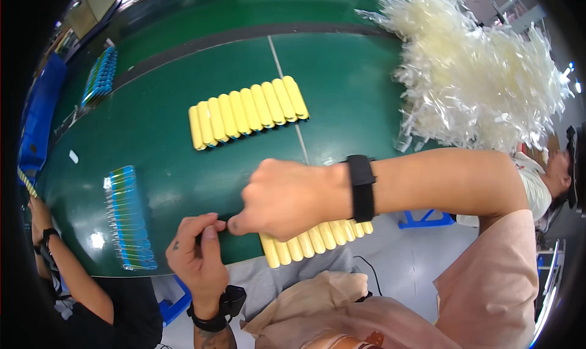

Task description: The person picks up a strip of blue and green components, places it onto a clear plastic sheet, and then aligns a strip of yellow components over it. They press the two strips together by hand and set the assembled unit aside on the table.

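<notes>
My left hand (198, 254) is closed with thumb and index finger pinched together near the table's front edge. My right hand (287, 196) is closed too and reaches in from the right, so its fingertips nearly meet those of the left. Whatever the two pinches hold is too small to make out. Below the right hand lies a row of yellow rounded sticks (314, 241), partly hidden by that hand. Farther back on the green table (360, 114) rests a second row of yellow sticks (247, 113), side by side, with bits of blue at their lower ends.
A row of blue and yellow-green wrapped pieces (130, 218) lies at left, another (101, 74) farther back. A big heap of clear plastic strips (476, 74) covers the right. Another person's arm (76, 273) reaches in at left; a blue bin (43, 111) stands beyond.
</notes>
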Available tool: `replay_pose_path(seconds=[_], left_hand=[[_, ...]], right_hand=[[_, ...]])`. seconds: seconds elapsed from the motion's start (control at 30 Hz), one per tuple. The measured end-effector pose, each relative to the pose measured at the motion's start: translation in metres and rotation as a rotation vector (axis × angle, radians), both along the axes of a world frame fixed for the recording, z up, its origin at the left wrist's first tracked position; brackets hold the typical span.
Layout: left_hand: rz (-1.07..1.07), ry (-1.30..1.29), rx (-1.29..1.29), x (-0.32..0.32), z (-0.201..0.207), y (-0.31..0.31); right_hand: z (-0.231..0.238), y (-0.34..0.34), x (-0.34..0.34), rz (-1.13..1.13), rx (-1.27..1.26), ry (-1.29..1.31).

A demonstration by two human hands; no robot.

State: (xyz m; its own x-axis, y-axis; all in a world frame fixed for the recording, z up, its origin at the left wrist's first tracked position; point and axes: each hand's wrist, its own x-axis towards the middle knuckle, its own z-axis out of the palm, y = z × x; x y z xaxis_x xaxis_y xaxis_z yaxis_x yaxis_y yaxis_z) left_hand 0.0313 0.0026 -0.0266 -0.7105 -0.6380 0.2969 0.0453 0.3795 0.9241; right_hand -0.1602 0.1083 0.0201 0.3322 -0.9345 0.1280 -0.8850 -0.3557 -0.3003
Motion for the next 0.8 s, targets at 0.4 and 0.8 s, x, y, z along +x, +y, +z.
replay_pose_path(seconds=[0.4, 0.8], left_hand=[[-0.450, -0.051, -0.640, 0.013, 0.032, -0.007], [-0.395, -0.240, -0.094, -0.010, 0.034, 0.006]], right_hand=[[0.019, 0.164, -0.048, -0.538, -0.002, 0.168], [0.062, 0.090, -0.022, -0.616, 0.117, -0.068]])
